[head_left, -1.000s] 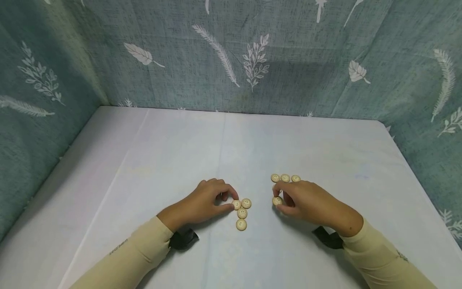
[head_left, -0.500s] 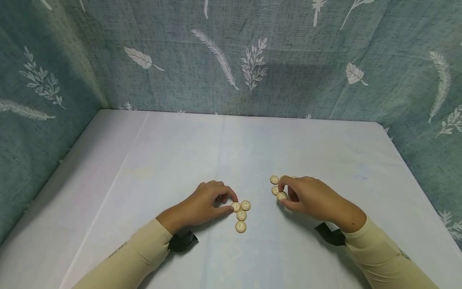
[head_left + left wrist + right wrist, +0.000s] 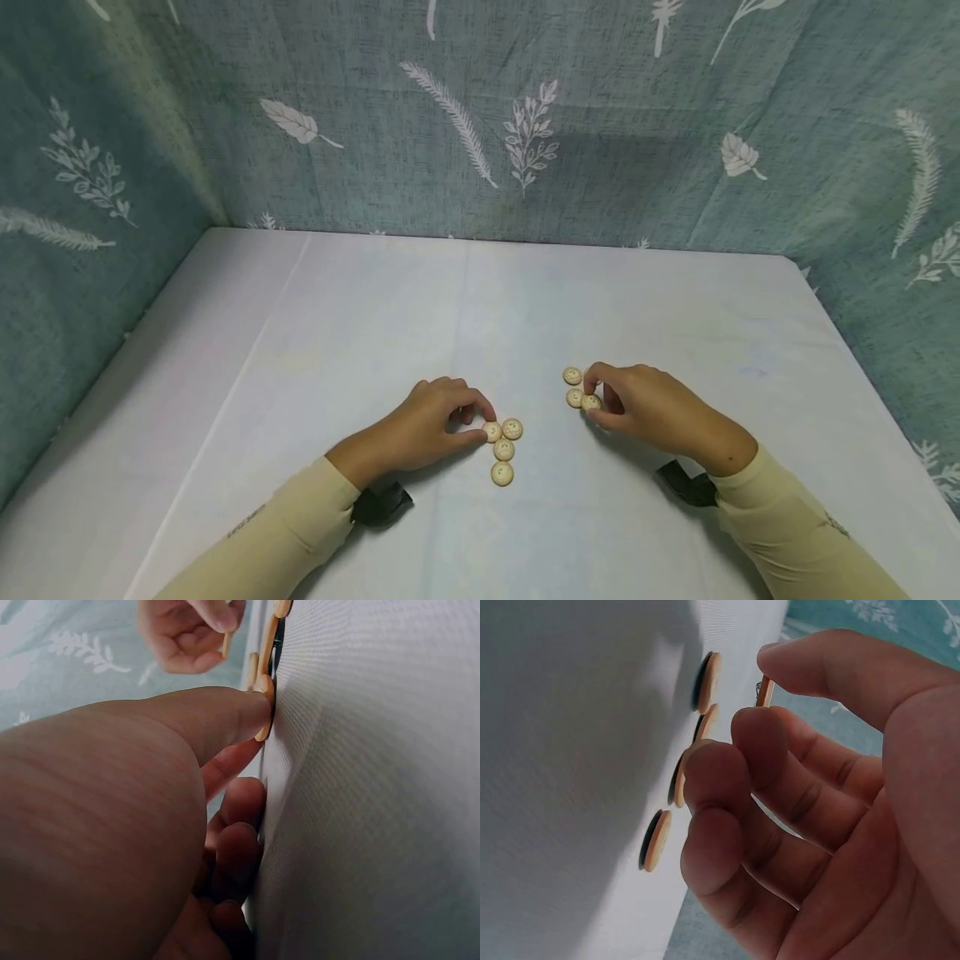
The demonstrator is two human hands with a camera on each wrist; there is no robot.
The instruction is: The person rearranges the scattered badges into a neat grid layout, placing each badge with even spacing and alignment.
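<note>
In the head view, my left hand rests on the table and pinches a round beige button by its edges between thumb and index finger. Beside that one lie further buttons: one to its right, a button just below and the lowest button. My right hand pinches another button between thumb and fingertips; the right wrist view shows this button edge-on, raised off the table. Behind it lie a far button and a nearer button. My right fingers hide others.
A white cloth covers the table. Green fabric with white leaf prints hangs along the back and both sides. A black wrist strap piece shows under the left wrist, another dark piece under the right.
My right hand has shifted a little to the right and away from me with its button, which uncovers a button to its left and hides some behind. The left hand stays in place.
</note>
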